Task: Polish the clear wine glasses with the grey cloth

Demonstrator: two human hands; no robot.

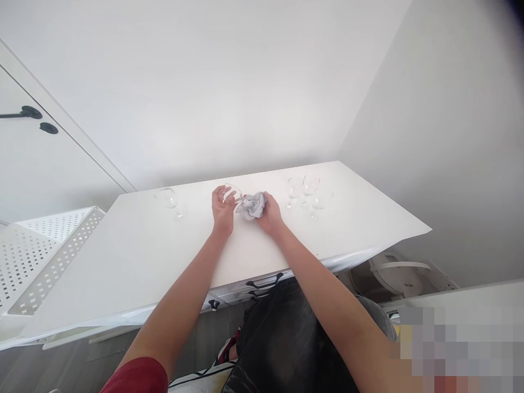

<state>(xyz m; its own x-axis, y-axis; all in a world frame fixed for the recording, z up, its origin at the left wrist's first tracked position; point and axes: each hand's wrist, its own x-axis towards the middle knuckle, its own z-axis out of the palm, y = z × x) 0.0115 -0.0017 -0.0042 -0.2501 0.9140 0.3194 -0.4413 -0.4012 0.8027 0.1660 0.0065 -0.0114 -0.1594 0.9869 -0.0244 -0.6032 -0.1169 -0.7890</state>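
Above the middle of the white table, my left hand (223, 212) is closed around the bowl of a clear wine glass (232, 191), which lies tilted on its side. My right hand (271, 214) grips a crumpled light grey cloth (251, 206), pressed about the glass's stem end. The cloth hides most of the stem and the foot. A second wine glass (167, 198) is left of my hands on the tabletop. To their right, a group of three wine glasses (295, 188) stands close together.
The white table (123, 251) reaches a plain wall at the back. Black drawer handles (265, 283) jut out below its front edge. A white perforated rack (53, 251) stands at the left, near a door with a black handle (30, 112). A white chair (397, 278) is at lower right.
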